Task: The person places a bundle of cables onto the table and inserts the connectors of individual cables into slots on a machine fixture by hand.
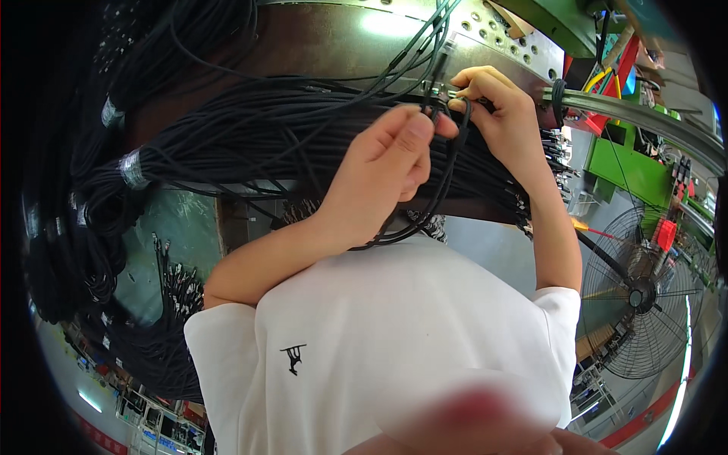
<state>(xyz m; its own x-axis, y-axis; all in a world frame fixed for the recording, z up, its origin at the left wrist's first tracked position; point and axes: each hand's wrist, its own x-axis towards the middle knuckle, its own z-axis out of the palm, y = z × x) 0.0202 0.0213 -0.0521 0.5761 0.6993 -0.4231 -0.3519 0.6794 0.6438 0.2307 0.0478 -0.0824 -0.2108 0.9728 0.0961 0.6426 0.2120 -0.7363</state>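
My left hand [383, 167] is closed, thumb against fingers, around a thin black cable [449, 163] that loops down toward my shirt. Just to its right, my right hand [506, 114] pinches a part of black cable beside a small metal fixture [441, 92] at the bench edge. The fingertips of both hands are close together but apart. What exactly sits in the fixture is too small to make out. Behind and below my hands lies a thick bundle of black cables [243, 129], stretched across the bench and tied with a clear wrap [132, 168] on the left.
More black cable bundles [64, 258] hang at the far left. Cable ends with metal tips [180, 292] stand lower left. A perforated metal plate [519, 51] lies behind my right hand. To the right are a curved metal rail [644, 117], a green machine [629, 163] and a caged fan [641, 296].
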